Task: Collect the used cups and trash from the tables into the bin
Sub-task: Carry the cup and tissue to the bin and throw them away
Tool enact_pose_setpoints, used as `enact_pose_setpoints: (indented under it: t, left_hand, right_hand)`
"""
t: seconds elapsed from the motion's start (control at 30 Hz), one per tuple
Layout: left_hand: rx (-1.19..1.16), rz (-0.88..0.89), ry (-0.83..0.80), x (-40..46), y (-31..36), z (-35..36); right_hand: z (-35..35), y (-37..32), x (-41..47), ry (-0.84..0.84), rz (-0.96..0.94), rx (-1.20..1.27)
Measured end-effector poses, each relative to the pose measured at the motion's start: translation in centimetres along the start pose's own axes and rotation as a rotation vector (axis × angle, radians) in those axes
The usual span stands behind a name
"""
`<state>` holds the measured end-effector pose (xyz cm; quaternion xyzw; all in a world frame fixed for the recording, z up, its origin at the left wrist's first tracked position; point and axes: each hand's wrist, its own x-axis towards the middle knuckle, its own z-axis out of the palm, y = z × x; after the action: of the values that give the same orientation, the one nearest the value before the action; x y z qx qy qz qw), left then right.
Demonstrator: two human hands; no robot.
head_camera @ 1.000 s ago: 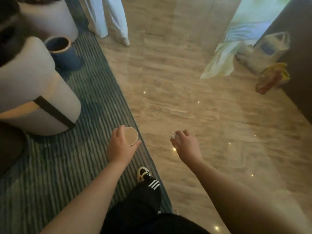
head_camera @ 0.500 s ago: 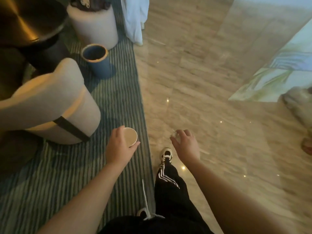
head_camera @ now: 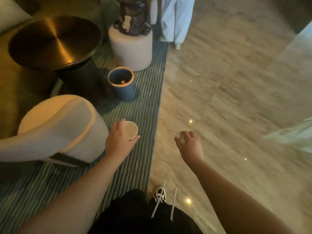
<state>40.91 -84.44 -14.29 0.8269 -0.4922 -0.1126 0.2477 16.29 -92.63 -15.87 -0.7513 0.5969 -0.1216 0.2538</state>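
While the person walks along the edge of a striped rug (head_camera: 128, 166), the left hand (head_camera: 119, 142) grips a paper cup (head_camera: 130, 130), fingers curled round its side, mouth tilted toward the camera; the right hand (head_camera: 190, 143) pinches a small crumpled scrap of trash (head_camera: 179, 135), too blurred to identify; both arms reach forward and down at about waist level, well apart. A blue bin (head_camera: 122, 83) with an orange rim stands ahead on the rug, beside a round metal table (head_camera: 54, 41); to finish well, carry each item directly over the opening before letting go, cup first.
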Motion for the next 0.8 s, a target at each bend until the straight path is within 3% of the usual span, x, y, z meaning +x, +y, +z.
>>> enact_pose_setpoints:
  t: [0.43, 0.8]
  left_hand:
    - [-0.038, -0.254, 0.118, 24.0, -1.2, 6.0]
    - [-0.154, -0.515, 0.126, 49.6, -3.3, 7.5]
  right_hand:
    - [3.0, -4.3, 29.1, -0.173, -0.157, -0.061]
    - [4.1, -15.5, 59.5, -0.301, -0.355, -0.148]
